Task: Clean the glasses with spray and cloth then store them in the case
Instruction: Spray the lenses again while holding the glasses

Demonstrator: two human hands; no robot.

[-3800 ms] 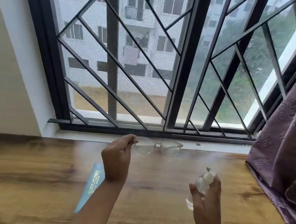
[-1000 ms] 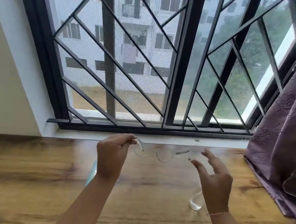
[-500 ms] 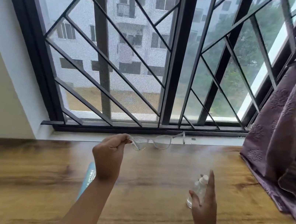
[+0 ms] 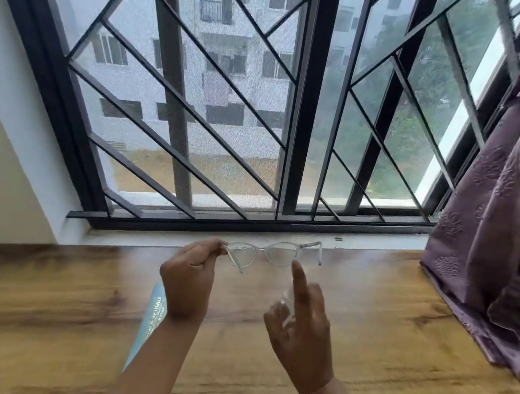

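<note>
My left hand (image 4: 189, 276) pinches the clear-framed glasses (image 4: 272, 253) by their left corner and holds them above the wooden table (image 4: 394, 371), near the window sill. My right hand (image 4: 301, 326) is just below the right lens. It grips a small clear spray bottle (image 4: 286, 298), which is blurred, and its index finger points up towards the lens. A light blue flat item with white lettering (image 4: 153, 316) lies on the table, partly hidden under my left forearm.
A black window grille (image 4: 295, 134) runs along the far edge of the table above a white sill (image 4: 381, 241). A purple curtain (image 4: 513, 220) hangs at the right and drapes onto the tabletop. A pale wall closes the left side.
My right hand went down to the spray bottle standing on the table, took hold of it and lifted it up and left towards the glasses. My left hand has kept hold of the glasses.
</note>
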